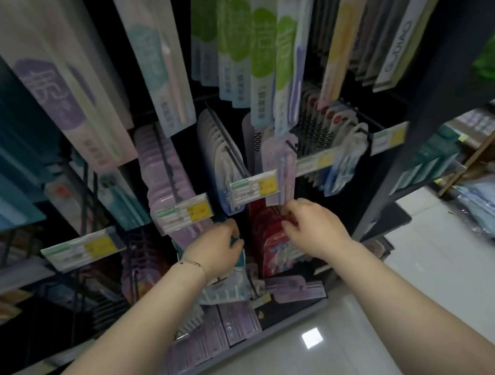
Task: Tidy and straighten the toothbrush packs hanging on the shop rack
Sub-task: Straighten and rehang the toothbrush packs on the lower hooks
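Here, ctr of view: L hand, fingers curled round the right edge of a teal-edged pack, a flat glossy blister card hanging on the lower row of the rack. R hand is just beside it, thumb and forefinger bent in a pinch at the top of the red packs, a tight stack of shiny plastic cards on the next hook; motion blur hides the exact count. Directly above the R fingers hangs one lilac pack, long, w/ rounded top, its lower edge touching or nearly touching the fingertips, can't tell which. The two hands are near each other but apart.

Mid row: five price tags, clear flat plastic strips each w/ a yellow patch, set at the hook ends. Upper row: four green-labelled packs, long narrow cards fanned one over another, between pale lilac and yellow ones.

A thin chain bracelet circles the L wrist. Rack frame is dark and matt. Below right, the floor is pale, glossy tile w/ bright light reflections.
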